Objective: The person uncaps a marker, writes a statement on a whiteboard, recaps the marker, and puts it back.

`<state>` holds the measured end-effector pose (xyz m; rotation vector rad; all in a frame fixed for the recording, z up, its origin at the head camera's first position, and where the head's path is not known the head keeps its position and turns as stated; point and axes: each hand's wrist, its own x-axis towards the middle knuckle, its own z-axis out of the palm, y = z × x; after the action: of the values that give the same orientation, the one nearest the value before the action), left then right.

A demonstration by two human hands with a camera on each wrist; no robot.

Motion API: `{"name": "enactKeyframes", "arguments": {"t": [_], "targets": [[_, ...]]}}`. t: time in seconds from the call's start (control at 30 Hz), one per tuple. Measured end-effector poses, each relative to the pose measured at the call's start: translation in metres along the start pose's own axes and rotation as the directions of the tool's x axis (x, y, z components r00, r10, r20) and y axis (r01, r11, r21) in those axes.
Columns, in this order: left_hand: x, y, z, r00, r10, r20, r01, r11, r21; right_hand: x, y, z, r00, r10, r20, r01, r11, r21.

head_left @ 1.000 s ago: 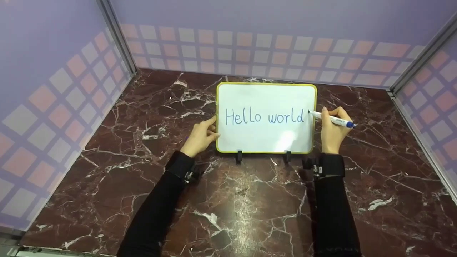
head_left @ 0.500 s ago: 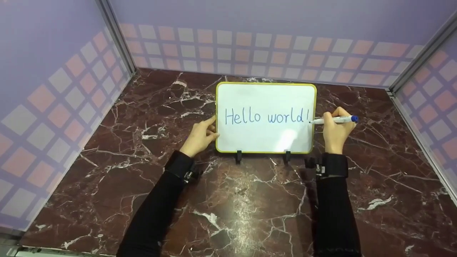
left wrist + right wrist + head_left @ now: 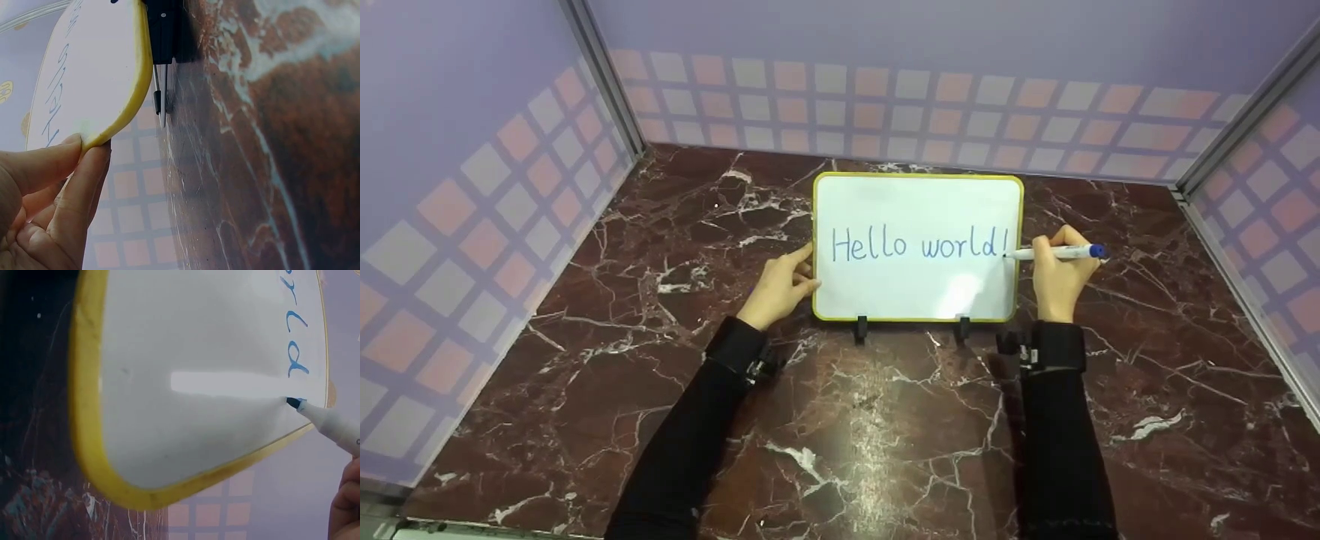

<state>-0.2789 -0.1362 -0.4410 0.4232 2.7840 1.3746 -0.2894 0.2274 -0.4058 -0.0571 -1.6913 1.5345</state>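
Dark marble tabletop (image 3: 885, 420) carries a light, stiff, propped whiteboard (image 3: 916, 217). Left hand (image 3: 780, 289) pinches its yellow edge, the best hold; right hand (image 3: 1057, 277) grips a slim marker (image 3: 1054, 253), tip touching board.

You wear long black sleeves on both arms, snug to the wrists. At your left hand (image 3: 781, 286) and right hand (image 3: 1059, 279), a small black camera mount is strapped over each cuff; both hands are bare.

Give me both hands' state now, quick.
Left hand: pinches the whiteboard at its left edge.
Right hand: grips the marker, tip at the board.
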Motion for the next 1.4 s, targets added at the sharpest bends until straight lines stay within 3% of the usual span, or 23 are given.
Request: {"name": "enactKeyframes", "arguments": {"t": [0.13, 0.2, 0.27, 0.37, 0.43, 0.5, 0.57, 0.63, 0.67, 0.73, 0.8, 0.87, 0.93, 1.0, 1.13, 1.23, 1.33, 1.4], "targets": [[0.000, 0.000, 0.000, 1.000, -0.001, -0.005, 0.001, 1.000, 0.010, 0.010, 0.002, -0.004, 0.997, 0.050, -0.053, -0.042, 0.987, 0.154], [0.001, 0.001, -0.001, 1.000, 0.000, -0.007, 0.000, 1.000, 0.014, 0.015, 0.000, -0.007, 0.992, 0.099, -0.079, -0.073, 0.955, 0.288], [0.002, 0.001, -0.001, 1.000, 0.001, -0.003, -0.001, 1.000, 0.013, 0.019, -0.006, -0.010, 0.984, 0.166, -0.070, -0.116, 0.881, 0.458], [0.004, 0.000, -0.005, 1.000, -0.010, 0.014, 0.010, 1.000, -0.009, 0.021, -0.016, -0.015, 0.963, 0.270, -0.006, -0.191, 0.697, 0.692], [0.005, -0.002, -0.012, 0.999, -0.023, 0.025, 0.024, 0.999, -0.022, 0.021, -0.022, -0.018, 0.950, 0.311, 0.043, -0.226, 0.586, 0.778], [0.005, -0.004, -0.023, 0.999, -0.037, 0.018, 0.037, 0.999, 0.001, 0.020, -0.028, -0.019, 0.941, 0.329, 0.074, -0.249, 0.532, 0.809], [0.001, -0.005, -0.037, 0.998, -0.067, -0.017, 0.069, 0.989, 0.128, 0.019, -0.032, -0.019, 0.939, 0.332, 0.095, -0.262, 0.504, 0.823], [-0.005, -0.005, -0.051, 0.987, -0.141, -0.083, 0.160, 0.936, 0.313, 0.018, -0.036, -0.017, 0.940, 0.323, 0.109, -0.266, 0.495, 0.827], [-0.009, -0.005, -0.056, 0.976, -0.186, -0.114, 0.217, 0.889, 0.403, 0.017, -0.037, -0.016, 0.941, 0.317, 0.115, -0.268, 0.495, 0.827], [-0.015, -0.004, -0.063, 0.942, -0.299, -0.152, 0.332, 0.764, 0.553, 0.016, -0.039, -0.014, 0.948, 0.291, 0.131, -0.269, 0.507, 0.819], [-0.018, -0.005, -0.064, 0.907, -0.391, -0.158, 0.399, 0.673, 0.623, 0.015, -0.039, -0.012, 0.954, 0.266, 0.138, -0.265, 0.535, 0.802], [-0.017, -0.008, -0.062, 0.892, -0.430, -0.143, 0.410, 0.632, 0.657, 0.015, -0.038, -0.010, 0.958, 0.250, 0.142, -0.262, 0.559, 0.786], [-0.015, -0.012, -0.058, 0.891, -0.435, -0.129, 0.401, 0.623, 0.671, 0.014, -0.038, -0.009, 0.957, 0.254, 0.143, -0.266, 0.557, 0.787], [-0.012, -0.015, -0.053, 0.895, -0.430, -0.118, 0.391, 0.630, 0.671, 0.014, -0.038, -0.009, 0.957, 0.255, 0.140, -0.264, 0.564, 0.782], [-0.008, -0.022, -0.048, 0.905, -0.408, -0.117, 0.380, 0.657, 0.651, 0.014, -0.037, -0.008, 0.953, 0.266, 0.143, -0.271, 0.545, 0.794], [-0.008, -0.024, -0.048, 0.915, -0.383, -0.126, 0.370, 0.676, 0.637, 0.014, -0.036, -0.007, 0.955, 0.257, 0.147, -0.272, 0.566, 0.778], [-0.009, -0.020, -0.051, 0.932, -0.320, -0.168, 0.352, 0.698, 0.624, 0.013, -0.036, -0.006, 0.956, 0.255, 0.144, -0.269, 0.568, 0.778], [-0.010, -0.012, -0.054, 0.946, -0.237, -0.220, 0.323, 0.733, 0.599, 0.013, -0.037, -0.005, 0.960, 0.246, 0.135, -0.258, 0.581, 0.772]]}}
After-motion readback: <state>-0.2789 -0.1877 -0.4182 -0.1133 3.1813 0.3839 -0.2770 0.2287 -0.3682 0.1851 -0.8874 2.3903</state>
